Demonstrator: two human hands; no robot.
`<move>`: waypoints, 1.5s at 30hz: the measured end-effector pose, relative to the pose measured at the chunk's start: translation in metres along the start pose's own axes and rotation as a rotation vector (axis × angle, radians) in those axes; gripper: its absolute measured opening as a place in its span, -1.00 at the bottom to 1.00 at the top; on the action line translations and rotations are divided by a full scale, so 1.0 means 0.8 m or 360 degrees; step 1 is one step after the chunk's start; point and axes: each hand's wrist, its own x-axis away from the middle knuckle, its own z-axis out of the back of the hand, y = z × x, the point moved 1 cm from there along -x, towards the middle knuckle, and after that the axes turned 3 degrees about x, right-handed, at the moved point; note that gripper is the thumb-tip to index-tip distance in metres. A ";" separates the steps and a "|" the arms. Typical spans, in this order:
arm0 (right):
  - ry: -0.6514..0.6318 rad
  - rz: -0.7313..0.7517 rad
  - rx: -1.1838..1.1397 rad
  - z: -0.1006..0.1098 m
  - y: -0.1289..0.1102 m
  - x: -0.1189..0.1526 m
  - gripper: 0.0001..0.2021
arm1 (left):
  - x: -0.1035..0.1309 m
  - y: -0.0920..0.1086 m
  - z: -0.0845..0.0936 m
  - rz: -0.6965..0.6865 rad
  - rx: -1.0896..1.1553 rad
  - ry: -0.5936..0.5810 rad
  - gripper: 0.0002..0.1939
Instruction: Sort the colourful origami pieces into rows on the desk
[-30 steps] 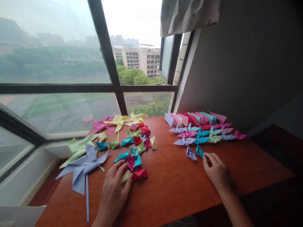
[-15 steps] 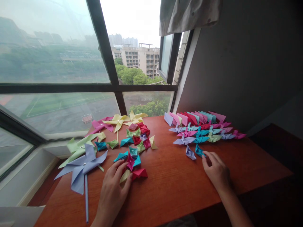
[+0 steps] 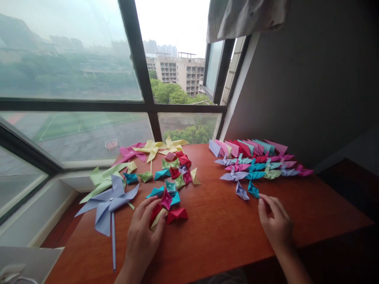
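Note:
In the head view, my right hand (image 3: 275,223) pinches the near tip of a blue paper boat (image 3: 253,189) on the table. Just left of it stands a lilac paper boat (image 3: 242,191). My left hand (image 3: 143,230) is curled at the near end of a loose pile of folded paper pieces, with a pale yellow paper boat (image 3: 159,219) between thumb and fingers. A magenta boat (image 3: 166,200) lies beyond those fingertips, and a red folded piece (image 3: 177,215) sits to the right of the thumb. My fingers partly cover another red piece.
Paper pinwheels, including a lilac one (image 3: 111,201), lie along the left side. Rows of paper cranes (image 3: 256,166) and paper planes (image 3: 245,148) fill the back right of the brown table (image 3: 213,236). Windows (image 3: 189,126) rise behind.
The whole view has shifted slightly to the right. The pale yellow boat is tilted more at my left thumb, and a red piece behind it shows more. My right hand stays at the blue boat.

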 end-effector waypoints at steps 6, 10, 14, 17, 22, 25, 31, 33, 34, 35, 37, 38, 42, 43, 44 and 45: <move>-0.0476 0.0181 -0.0466 -0.027 -0.111 0.024 -0.81 | 0.000 0.002 0.005 0.0011 -0.0005 0.0031 -0.78; -0.0792 0.0339 -0.0742 -0.049 -0.190 0.025 -0.69 | 0.001 0.002 0.004 0.0017 0.0019 -0.0032 -0.79; -0.0949 0.0383 -0.0773 -0.067 -0.237 0.017 -0.63 | 0.002 0.004 0.004 -0.0008 0.0048 -0.0018 -0.80; -0.0980 0.0341 -0.0755 -0.077 -0.246 0.015 -0.65 | 0.004 0.003 0.003 -0.0061 0.0022 -0.0011 -0.80; -0.0833 0.0033 -0.0962 -0.084 -0.232 0.016 -0.73 | 0.004 0.002 0.003 -0.0139 -0.0048 -0.0004 -0.80; -0.0789 -0.0166 -0.1069 -0.083 -0.223 0.015 -0.78 | 0.003 0.005 0.006 -0.0185 -0.0060 0.0056 -0.78; -0.0915 -0.0173 -0.1148 -0.074 -0.225 0.008 -0.75 | 0.010 0.021 0.005 -0.0457 -0.0036 -0.0043 -0.63; -0.0992 -0.0101 -0.1158 -0.071 -0.227 0.006 -0.71 | 0.011 0.024 0.003 -0.0535 -0.0002 -0.0147 -0.63; -0.1025 -0.0081 -0.1167 -0.070 -0.228 0.005 -0.68 | 0.011 0.025 0.003 -0.0558 0.0023 -0.0196 -0.65; -0.1048 -0.0075 -0.1181 -0.069 -0.228 0.004 -0.66 | 0.011 0.025 0.002 -0.0577 0.0054 -0.0240 -0.68; -0.1065 -0.0092 -0.1217 -0.068 -0.228 0.003 -0.62 | 0.009 0.026 0.002 -0.0598 0.0128 -0.0296 -0.75; -0.1066 -0.0106 -0.1236 -0.067 -0.227 0.003 -0.61 | 0.009 0.026 0.002 -0.0599 0.0167 -0.0311 -0.78; -0.1075 -0.0104 -0.1274 -0.066 -0.227 0.003 -0.61 | 0.007 0.026 0.003 -0.0557 0.0272 -0.0348 -0.81; -0.1070 -0.0104 -0.1285 -0.066 -0.227 0.003 -0.62 | 0.007 0.026 0.003 -0.0547 0.0278 -0.0354 -0.81; -0.1049 -0.0113 -0.1298 -0.065 -0.227 0.003 -0.63 | 0.007 0.026 0.003 -0.0540 0.0276 -0.0339 -0.81; -0.1013 -0.0135 -0.1315 -0.065 -0.226 0.003 -0.64 | 0.007 0.025 0.004 -0.0535 0.0268 -0.0304 -0.82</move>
